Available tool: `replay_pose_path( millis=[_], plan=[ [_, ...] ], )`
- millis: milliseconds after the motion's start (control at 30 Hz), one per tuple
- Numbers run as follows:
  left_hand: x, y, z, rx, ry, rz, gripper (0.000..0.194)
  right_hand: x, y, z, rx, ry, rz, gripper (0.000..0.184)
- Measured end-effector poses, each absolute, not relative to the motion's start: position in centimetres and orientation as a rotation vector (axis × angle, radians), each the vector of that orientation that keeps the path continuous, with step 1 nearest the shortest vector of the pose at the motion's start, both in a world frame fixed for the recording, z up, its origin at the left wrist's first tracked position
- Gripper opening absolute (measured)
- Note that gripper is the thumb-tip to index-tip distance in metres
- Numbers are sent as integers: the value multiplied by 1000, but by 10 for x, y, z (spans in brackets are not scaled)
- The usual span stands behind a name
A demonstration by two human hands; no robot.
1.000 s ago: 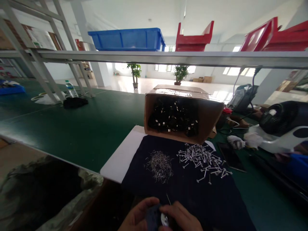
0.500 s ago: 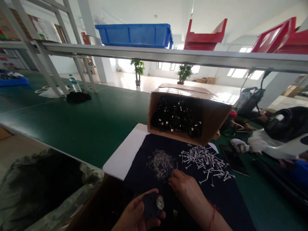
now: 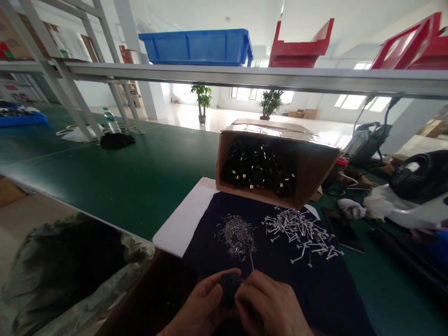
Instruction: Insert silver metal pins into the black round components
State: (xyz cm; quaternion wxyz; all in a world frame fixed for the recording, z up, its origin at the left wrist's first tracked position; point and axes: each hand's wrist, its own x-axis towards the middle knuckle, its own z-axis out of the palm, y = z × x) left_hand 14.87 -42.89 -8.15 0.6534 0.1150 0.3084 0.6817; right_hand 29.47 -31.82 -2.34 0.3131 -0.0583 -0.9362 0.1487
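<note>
My left hand [image 3: 201,305] grips a small round black part [image 3: 229,287] at the bottom edge of the view. My right hand [image 3: 271,305] is closed against the same part, pinching a thin metal pin [image 3: 251,262] that sticks up from it. Both hands hover over a dark cloth [image 3: 280,275]. On the cloth lie a heap of fine pins [image 3: 238,235] and a spread of thicker headed pins [image 3: 301,228]. Behind them a cardboard box [image 3: 308,170] lies on its side, full of black parts [image 3: 257,170].
A green bench [image 3: 133,172] runs left. A white board [image 3: 182,217] lies under the cloth. A black phone [image 3: 341,228], a fan [image 3: 420,179] and cables sit at right. A plastic-lined bin [image 3: 70,266] stands at lower left. Blue [image 3: 196,46] and red [image 3: 301,44] bins rest overhead.
My right hand pulled back from the heap of fine pins with one pin and closed onto the black part held by my left hand.
</note>
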Motion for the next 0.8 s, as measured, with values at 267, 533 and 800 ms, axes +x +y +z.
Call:
replay_pose_path(
  millis=[267, 533, 800],
  plan=[
    [150, -427, -73, 356, 716, 1440, 54, 296, -316, -18, -66, -2551, 283, 24],
    [145, -427, -74, 365, 781, 1424, 59, 294, -325, -21, -182, -2487, 111, 40],
    [141, -428, -74, 584, 939, 1537, 65, 292, -337, -46, -310, -2289, 297, 23]
  ],
)
